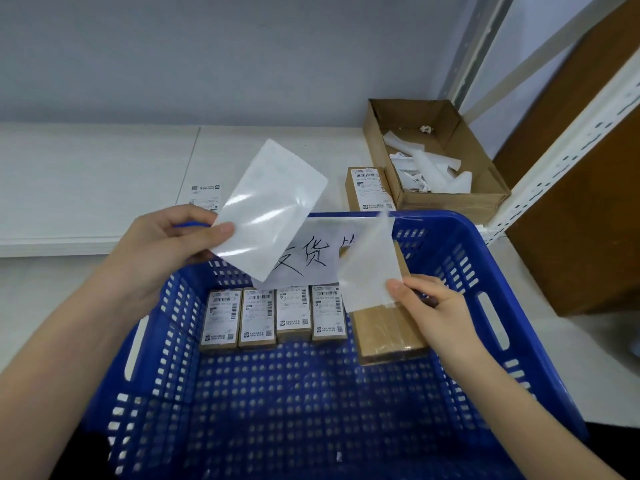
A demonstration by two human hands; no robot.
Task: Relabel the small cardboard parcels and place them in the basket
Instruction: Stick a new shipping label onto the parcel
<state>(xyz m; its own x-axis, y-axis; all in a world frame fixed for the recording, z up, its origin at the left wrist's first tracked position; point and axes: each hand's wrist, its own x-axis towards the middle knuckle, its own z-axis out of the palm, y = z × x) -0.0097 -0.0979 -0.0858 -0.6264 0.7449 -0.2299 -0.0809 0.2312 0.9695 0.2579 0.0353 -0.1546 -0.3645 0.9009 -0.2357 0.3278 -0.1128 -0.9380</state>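
Glossy backing sheet (273, 211) pinched in left hand (166, 247), peeled label (369, 261) pinched in right hand (433, 306) over unlabelled parcel (388, 332) at 3 o'clock in basket (540, 306); should land square, smoothed flat.

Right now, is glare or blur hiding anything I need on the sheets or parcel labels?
Head view: glare streaks the glossy sheet the left hand pinches; the piece the right hand pinches looks translucent and softly blurred. Labels on the four parcels in the basket show barcodes, but their fine print is unreadable. Wide-angle distortion bends the shelf upright.
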